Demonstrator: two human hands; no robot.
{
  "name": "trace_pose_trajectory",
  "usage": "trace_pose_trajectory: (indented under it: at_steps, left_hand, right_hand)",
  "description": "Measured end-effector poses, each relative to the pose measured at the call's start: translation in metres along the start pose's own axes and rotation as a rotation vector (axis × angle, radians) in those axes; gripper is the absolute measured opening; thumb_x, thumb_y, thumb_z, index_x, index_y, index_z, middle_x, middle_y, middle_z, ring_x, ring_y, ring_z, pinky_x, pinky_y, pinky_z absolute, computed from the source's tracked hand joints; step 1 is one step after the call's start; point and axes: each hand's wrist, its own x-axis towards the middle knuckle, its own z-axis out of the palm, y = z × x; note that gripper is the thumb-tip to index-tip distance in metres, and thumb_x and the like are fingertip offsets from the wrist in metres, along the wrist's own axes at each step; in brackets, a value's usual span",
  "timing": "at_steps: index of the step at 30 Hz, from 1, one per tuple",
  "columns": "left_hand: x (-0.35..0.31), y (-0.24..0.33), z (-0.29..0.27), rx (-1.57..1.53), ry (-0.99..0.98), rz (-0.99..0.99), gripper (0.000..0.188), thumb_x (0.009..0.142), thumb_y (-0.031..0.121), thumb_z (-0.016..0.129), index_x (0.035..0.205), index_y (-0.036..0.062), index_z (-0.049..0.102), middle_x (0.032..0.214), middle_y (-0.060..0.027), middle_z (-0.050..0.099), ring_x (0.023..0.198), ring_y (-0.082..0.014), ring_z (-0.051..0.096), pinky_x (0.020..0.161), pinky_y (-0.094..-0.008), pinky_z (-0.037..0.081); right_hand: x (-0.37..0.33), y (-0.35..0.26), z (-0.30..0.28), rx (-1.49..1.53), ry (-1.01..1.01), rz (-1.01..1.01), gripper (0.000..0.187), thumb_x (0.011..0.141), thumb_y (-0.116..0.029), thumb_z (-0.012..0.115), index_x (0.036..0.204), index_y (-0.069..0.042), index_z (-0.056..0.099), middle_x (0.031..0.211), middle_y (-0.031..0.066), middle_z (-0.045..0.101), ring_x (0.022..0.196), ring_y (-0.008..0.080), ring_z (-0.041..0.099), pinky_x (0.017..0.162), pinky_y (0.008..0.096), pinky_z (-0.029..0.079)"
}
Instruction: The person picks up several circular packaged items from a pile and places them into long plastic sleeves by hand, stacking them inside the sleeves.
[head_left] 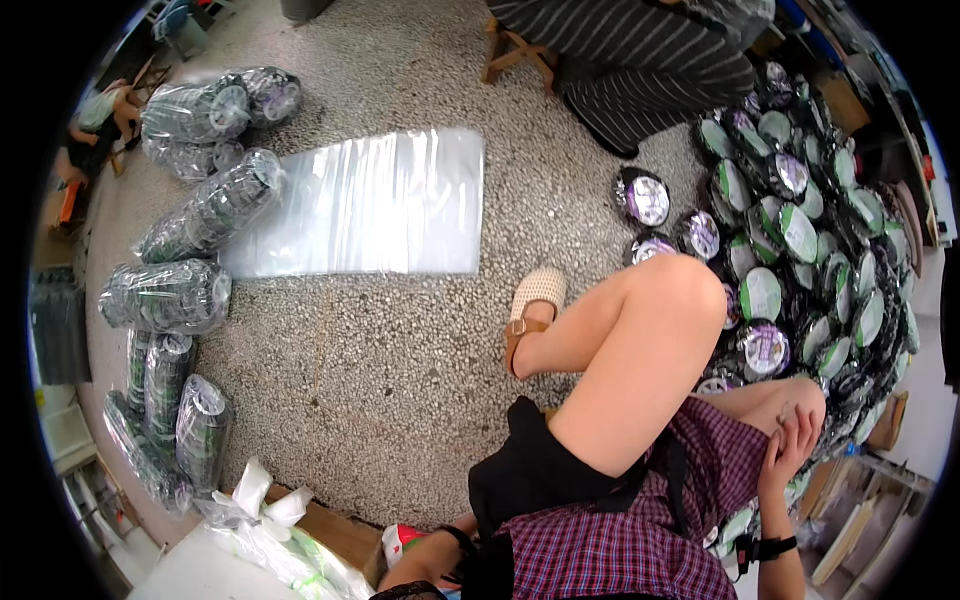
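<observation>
Heap of round, green-and-black, plastic-wrapped packs lies just beside our right hand, spread loosely on our bare knee; our left hand hidden, state we cannot tell.

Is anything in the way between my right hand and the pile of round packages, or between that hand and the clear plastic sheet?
Toward the pile of round packages, nothing visible beyond the right knee your right hand rests on. Toward the clear plastic sheet, your bent left leg stands across the way.
</observation>
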Motion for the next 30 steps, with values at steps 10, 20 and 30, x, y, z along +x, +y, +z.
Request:
trace_pose_trajectory:
  at_steps: [10,20,30]
  left_hand:
    - [0.138,0.176,-0.391,-0.006,1.246,0.219,0.012,0.078,0.02,0.067,0.077,0.0082,0.07,0.095,-0.018,0.061,0.092,-0.0341,0.056,0.081,-0.043,0.045]
    - [0.264,0.223,-0.402,-0.074,1.401,-0.049,0.017,0.069,0.016,0.076,0.072,0.0053,0.064,0.096,-0.0147,0.053,0.096,-0.0344,0.048,0.085,-0.0429,0.041]
    - [0.242,0.155,-0.455,-1.039,1.156,0.079,0.022,0.088,0.017,0.05,0.091,-0.0038,0.054,0.071,-0.0205,0.06,0.069,-0.0264,0.06,0.068,-0.0367,0.047]
  right_hand:
    - [0.012,-0.002,0.001,0.01,-0.068,0.055,0.02,0.083,-0.009,0.052,0.099,-0.002,0.06,0.131,0.0131,0.046,0.132,0.0348,0.027,0.109,0.049,0.016]
    - [0.051,-0.003,-0.001,-0.112,-0.16,0.077,0.033,0.092,-0.037,0.049,0.099,-0.011,0.066,0.125,0.011,0.053,0.121,0.0371,0.04,0.103,0.056,0.027]
    - [0.027,0.006,0.002,-0.054,-0.199,0.188,0.03,0.09,-0.034,0.052,0.099,-0.009,0.066,0.123,0.0127,0.055,0.12,0.0382,0.043,0.103,0.0558,0.027]
